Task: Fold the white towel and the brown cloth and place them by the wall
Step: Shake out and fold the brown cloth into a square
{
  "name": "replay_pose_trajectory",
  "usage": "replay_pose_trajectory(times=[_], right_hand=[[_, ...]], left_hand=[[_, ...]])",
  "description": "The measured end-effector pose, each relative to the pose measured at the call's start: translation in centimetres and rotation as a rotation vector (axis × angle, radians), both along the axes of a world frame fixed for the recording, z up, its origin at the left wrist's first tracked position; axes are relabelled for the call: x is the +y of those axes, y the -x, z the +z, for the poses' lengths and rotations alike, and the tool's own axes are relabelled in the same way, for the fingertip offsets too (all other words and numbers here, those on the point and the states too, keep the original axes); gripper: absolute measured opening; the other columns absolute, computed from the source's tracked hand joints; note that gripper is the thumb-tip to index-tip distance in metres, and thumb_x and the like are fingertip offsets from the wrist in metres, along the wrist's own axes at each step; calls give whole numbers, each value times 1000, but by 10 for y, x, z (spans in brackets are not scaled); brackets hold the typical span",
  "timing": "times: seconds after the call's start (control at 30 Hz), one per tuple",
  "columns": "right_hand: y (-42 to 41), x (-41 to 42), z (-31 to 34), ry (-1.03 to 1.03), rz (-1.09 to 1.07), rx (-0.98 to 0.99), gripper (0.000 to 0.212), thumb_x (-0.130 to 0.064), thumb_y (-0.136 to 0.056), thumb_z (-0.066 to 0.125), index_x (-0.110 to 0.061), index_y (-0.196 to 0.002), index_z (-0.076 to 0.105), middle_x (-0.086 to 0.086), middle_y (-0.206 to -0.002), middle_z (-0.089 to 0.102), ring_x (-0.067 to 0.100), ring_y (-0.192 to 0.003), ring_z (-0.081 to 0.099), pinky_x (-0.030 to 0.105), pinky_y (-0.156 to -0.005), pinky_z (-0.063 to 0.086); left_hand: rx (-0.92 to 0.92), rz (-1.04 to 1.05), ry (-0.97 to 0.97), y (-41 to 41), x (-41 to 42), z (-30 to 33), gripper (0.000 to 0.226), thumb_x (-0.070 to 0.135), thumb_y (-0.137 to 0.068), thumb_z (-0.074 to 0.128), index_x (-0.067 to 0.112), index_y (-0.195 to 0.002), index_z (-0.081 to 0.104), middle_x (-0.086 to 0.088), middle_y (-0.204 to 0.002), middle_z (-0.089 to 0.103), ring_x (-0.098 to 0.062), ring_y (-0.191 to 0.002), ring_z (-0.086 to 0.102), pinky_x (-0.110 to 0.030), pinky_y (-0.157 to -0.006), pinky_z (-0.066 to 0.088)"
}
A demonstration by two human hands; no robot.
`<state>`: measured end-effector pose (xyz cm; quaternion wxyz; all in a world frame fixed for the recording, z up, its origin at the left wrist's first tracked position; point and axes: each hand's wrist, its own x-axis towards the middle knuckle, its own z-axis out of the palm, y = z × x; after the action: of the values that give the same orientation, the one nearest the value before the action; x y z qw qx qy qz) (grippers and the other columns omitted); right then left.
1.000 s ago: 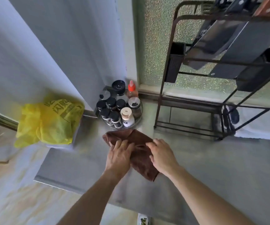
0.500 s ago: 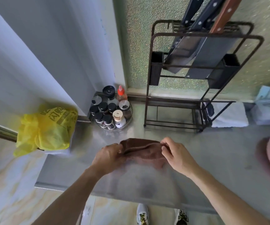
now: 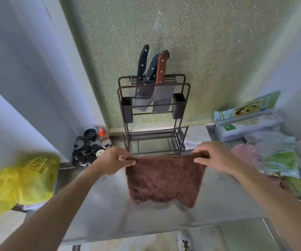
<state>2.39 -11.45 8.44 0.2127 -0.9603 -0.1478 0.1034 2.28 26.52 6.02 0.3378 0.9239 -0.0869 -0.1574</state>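
Observation:
The brown cloth (image 3: 164, 180) hangs spread out above the steel counter (image 3: 109, 211), held up by its top edge. My left hand (image 3: 113, 160) pinches the cloth's top left corner. My right hand (image 3: 216, 156) pinches the top right corner. The cloth's lower edge hangs uneven just above the counter. The white towel (image 3: 195, 136) lies folded against the wall, behind the right side of the knife rack.
A black wire knife rack (image 3: 153, 115) with cleavers stands at the wall. Spice jars (image 3: 90, 149) cluster at the left corner. A yellow plastic bag (image 3: 26, 182) hangs at the counter's left end. Boxes (image 3: 247, 120) and plastic packets (image 3: 278, 156) fill the right side.
Both hands lifted the brown cloth off the counter and pulled it open, so it now hangs flat between them. The view tilted up and shifted right.

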Motion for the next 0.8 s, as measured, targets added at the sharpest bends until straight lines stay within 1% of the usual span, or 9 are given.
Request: replay_pose_trajectory(times=[0.07,0.17,0.27,0.4,0.47,0.5,0.63,0.73,0.8], right_hand=[[-9,-14,14,49,0,-73,16,-22,-82,78,-23,-98,76,-6,-92,70,14,-85,63,28,-75,45],[-18,-36,37,41,-43,-229,17,-14,-79,80,-17,-95,78,-5,-85,65,18,-79,63,30,-73,44],[-13,-56,56,-10,-106,-358,14,-13,-75,83,-16,-88,78,1,-83,71,17,-68,62,34,-67,50],[10,-71,57,-34,-159,-410,11,-18,-75,84,-21,-81,77,-4,-76,72,13,-69,61,26,-65,43],[24,-78,37,-3,-177,-380,11,-21,-75,83,-26,-81,75,-10,-76,71,7,-71,60,10,-66,38],[33,-82,21,5,-182,-357,14,-20,-73,84,-26,-82,75,-13,-76,70,3,-70,58,7,-66,36],[73,-93,-59,7,-154,-229,29,-11,-64,90,-27,-82,74,-17,-77,66,6,-72,61,12,-67,35],[103,-97,-122,53,-192,-110,31,-14,-61,92,-31,-78,73,-15,-76,70,11,-72,65,20,-64,43],[121,-98,-155,59,-218,-5,30,-17,-62,92,-34,-78,72,-18,-75,67,10,-73,65,22,-63,45]], left_hand=[[-96,0,-18,-10,-18,21,5,47,-79,79,43,-82,78,10,-84,76,-10,-76,70,-40,-75,59],[-238,57,47,-18,-42,49,11,38,-78,84,32,-87,82,14,-79,76,1,-68,68,-29,-69,60],[-328,60,121,-18,-58,71,8,26,-76,87,28,-82,81,14,-73,77,-1,-68,71,-19,-65,57],[-374,-11,100,-11,-64,70,11,27,-76,87,28,-81,78,15,-76,76,-1,-74,72,-17,-67,56],[-348,-48,55,-3,-63,53,11,31,-75,87,31,-81,77,19,-76,74,2,-73,69,-15,-64,53],[-328,-73,14,3,-63,41,11,33,-76,86,32,-81,76,22,-76,72,5,-72,66,-13,-63,50],[-189,-123,-76,42,-67,-30,7,32,-83,76,36,-88,76,31,-78,64,14,-73,59,-8,-68,44],[-36,-113,-118,72,-70,-87,16,48,-83,63,40,-93,73,19,-86,71,-2,-81,66,-29,-73,54],[48,-109,-150,91,-73,-114,15,47,-83,66,39,-93,74,19,-87,70,-8,-86,68,-26,-75,51]])
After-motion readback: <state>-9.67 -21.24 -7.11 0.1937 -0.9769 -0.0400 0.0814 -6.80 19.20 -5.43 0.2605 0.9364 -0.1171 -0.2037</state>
